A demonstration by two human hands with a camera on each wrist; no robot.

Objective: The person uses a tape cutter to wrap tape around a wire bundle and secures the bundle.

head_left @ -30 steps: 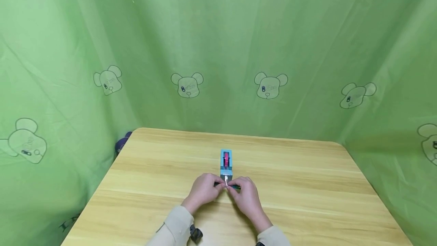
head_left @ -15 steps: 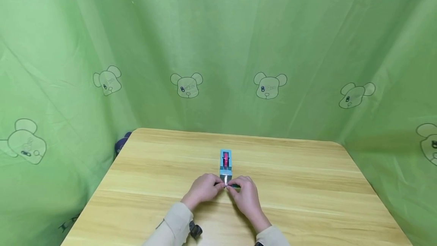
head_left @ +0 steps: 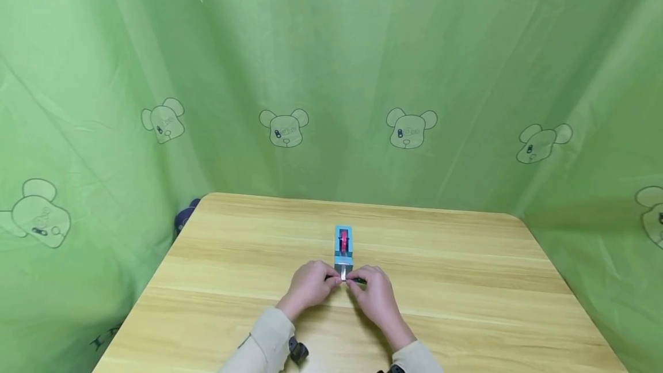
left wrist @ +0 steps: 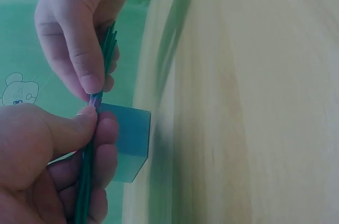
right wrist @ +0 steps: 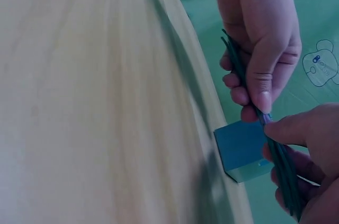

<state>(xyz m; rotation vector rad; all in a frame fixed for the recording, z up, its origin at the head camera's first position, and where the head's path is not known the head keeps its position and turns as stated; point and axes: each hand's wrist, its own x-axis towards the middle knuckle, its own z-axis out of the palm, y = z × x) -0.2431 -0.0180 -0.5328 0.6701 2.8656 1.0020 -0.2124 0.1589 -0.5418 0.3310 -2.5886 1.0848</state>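
A: How many hands are at work?

B: Two. The left hand point(head_left: 309, 285) and the right hand point(head_left: 375, 293) are close together, thumbs nearly meeting, both pinching one bundle of thin green sticks point(left wrist: 85, 181).

A: How many sticks?

B: Several, but they overlap too much to count. At the end beyond the right hand a few tips spread slightly apart.

A: Where is the bundle?

B: Just in front of the near end of one blue tape dispenser point(head_left: 343, 246), lying crosswise to it. I can't tell if the bundle touches the table point(head_left: 466, 286).

A: And tape?

B: One pink roll point(head_left: 344, 242) sits in the dispenser. One pale strip of tape point(head_left: 343, 273) runs from its near end to the fingertips. A small purplish patch point(left wrist: 95, 100) shows on the bundle between the thumbs.

A: Anything on the arms?

B: Two beige sleeves point(head_left: 269, 335), and a black device point(head_left: 297, 351) at each wrist, the right one mostly cut off by the lower edge.

A: Any writing?

B: The green curtain point(head_left: 336, 62) has round-eared animal faces point(head_left: 407, 131): four in a row across the middle, one lower on the left and one cut off at the right edge. Small lettering crosses several foreheads, too blurred to read. Dark letters point(head_left: 103, 338) low on the left are partly hidden behind the table.
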